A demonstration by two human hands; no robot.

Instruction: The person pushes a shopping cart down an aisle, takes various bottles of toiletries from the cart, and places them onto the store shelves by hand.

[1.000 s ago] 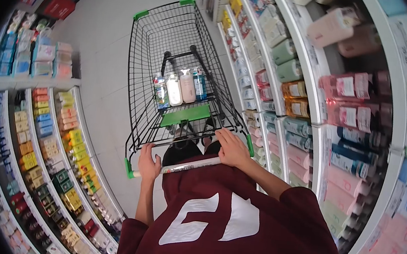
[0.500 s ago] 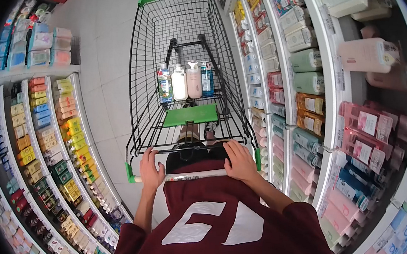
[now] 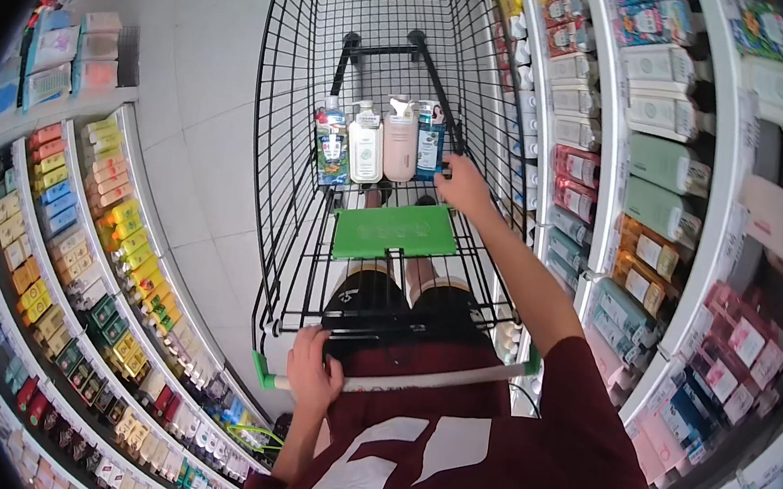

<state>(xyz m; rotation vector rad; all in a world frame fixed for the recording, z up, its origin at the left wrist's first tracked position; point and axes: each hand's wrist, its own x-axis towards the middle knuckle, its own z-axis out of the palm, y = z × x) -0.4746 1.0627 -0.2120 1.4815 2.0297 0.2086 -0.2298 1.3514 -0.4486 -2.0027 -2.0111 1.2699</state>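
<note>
A black wire shopping cart (image 3: 280,123) with green corners stands in front of me. My left hand (image 3: 314,370) is closed over the left end of its pale handle (image 3: 430,379). My right hand (image 3: 464,185) reaches into the cart, fingers slightly bent and apart, at the right side of a blue bottle (image 3: 430,144); whether it touches the bottle I cannot tell. Left of that bottle stand a pink pump bottle (image 3: 400,148), a white pump bottle (image 3: 364,149) and a multicoloured bottle (image 3: 332,150), upright in a row. A green flap (image 3: 395,231) lies nearer to me.
Shelves of bottles (image 3: 666,173) rise close along the cart's right side. On the left, curved shelf rows hold small boxes (image 3: 138,251) and packs (image 3: 99,47). Pale floor tiles (image 3: 210,63) run between the left shelves and the cart.
My right hand has left the handle and moved forward to the blue bottle. My left hand stays on the handle. The view has shifted closer over the cart.
</note>
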